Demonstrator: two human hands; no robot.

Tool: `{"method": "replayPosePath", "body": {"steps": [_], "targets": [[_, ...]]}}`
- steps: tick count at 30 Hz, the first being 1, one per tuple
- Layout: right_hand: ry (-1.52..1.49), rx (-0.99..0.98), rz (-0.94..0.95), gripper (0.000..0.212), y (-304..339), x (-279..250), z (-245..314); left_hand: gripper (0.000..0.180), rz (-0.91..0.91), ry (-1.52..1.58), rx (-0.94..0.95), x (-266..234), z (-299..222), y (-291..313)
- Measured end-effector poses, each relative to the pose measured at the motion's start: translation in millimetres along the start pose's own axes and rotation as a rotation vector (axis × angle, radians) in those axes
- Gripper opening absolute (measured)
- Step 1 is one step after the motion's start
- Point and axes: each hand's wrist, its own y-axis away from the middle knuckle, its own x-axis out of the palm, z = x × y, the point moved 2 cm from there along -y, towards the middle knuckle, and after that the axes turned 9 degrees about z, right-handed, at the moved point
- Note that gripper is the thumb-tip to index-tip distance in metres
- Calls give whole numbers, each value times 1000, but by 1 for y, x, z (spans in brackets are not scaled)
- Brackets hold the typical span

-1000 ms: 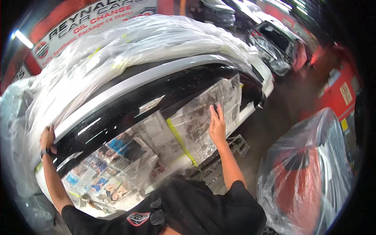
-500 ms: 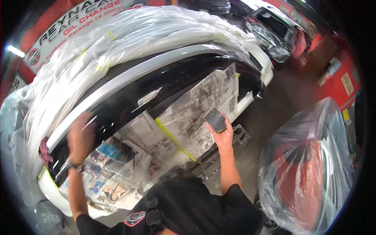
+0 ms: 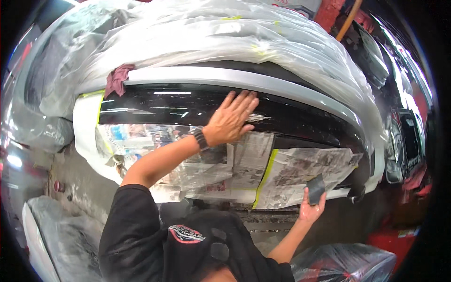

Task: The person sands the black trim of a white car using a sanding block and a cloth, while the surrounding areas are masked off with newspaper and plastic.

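Observation:
My left hand (image 3: 233, 117), a dark band at its wrist, lies with fingers stretched out on the glossy black car panel (image 3: 188, 102), around its middle. Lower right, my right hand (image 3: 311, 211) grips a small flat dark grey piece of sandpaper (image 3: 315, 189) between thumb and fingers, in front of the newspaper. Newspaper masking (image 3: 300, 170) covers the body below the black strip, with a yellow-green tape line (image 3: 265, 178) down it. A silver-grey trim (image 3: 197, 74) curves along the panel's upper edge.
Clear plastic sheeting (image 3: 206, 37) drapes the car beyond the trim. A maroon rag (image 3: 118, 80) hangs at the trim's left end. Plastic-wrapped parts stand lower left (image 3: 66, 239) and lower right (image 3: 347, 263). A small reddish cup (image 3: 59, 186) is on the floor.
My view has turned toward the left end of the car. My left hand has moved right along the black panel, from near its left end to its middle. The right hand still holds the sandpaper.

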Motion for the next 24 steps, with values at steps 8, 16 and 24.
{"method": "replayPosePath", "body": {"steps": [8,16,24], "targets": [[118,-23,-51,40,-26,48,-7,79,-15,-68,-304,-27,107,126],[274,55,212,49,-28,106,-37,80,-197,-106,-631,-29,168,213],[391,17,273,51,-28,142,-40,107,-268,156,-499,7,62,146]]}}
